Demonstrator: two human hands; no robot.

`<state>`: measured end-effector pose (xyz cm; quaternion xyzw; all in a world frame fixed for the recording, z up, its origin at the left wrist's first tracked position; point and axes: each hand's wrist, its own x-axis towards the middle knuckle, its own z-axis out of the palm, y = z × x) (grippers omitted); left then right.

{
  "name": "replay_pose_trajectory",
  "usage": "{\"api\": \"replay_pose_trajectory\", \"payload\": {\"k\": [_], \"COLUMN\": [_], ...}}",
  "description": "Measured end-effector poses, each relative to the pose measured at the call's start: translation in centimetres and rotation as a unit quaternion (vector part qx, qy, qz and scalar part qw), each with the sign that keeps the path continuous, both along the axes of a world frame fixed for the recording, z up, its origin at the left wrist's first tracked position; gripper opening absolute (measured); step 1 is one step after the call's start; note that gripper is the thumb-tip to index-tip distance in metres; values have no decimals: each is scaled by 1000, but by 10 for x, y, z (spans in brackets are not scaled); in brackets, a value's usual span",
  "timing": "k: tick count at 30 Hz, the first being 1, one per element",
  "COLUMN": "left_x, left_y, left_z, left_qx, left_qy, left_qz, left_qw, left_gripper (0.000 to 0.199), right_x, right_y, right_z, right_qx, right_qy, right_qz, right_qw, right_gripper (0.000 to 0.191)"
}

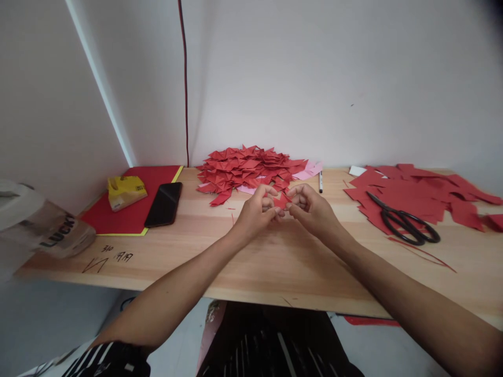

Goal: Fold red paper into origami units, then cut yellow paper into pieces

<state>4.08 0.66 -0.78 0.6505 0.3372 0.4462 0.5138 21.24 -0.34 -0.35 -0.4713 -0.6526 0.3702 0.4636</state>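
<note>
pinching folded red paper piece [281, 202] with fingers of left hand [255, 209] and right hand [314, 209] over pale wooden table [283, 267], likely partway, with heaped folded red paper shapes [247, 167] far centre, flat red paper sheets [416, 191] unfolded at right.

My left sleeve [110, 360] was black with white stripes; the clothing [271, 340] on my lap was black too, with thin pale streaks; my forearms [176, 288] were bare.
</note>
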Motion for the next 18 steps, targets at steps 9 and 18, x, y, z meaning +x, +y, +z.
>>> {"api": "replay_pose_trajectory", "payload": {"k": [9,18], "left_x": [-2,-1], "left_y": [0,-4], "left_z": [2,9], "left_qx": [-3,64], "left_qy": [-10,27], "left_qz": [-8,5], "left_qw": [1000,998], "left_gripper": [21,23], "right_x": [3,3], "right_y": [2,0], "right_z": [3,9], "right_qx": [1,2], "right_qy": [0,16], "right_qz": [17,6], "right_qw": [1000,1000], "right_gripper": [23,24]}}
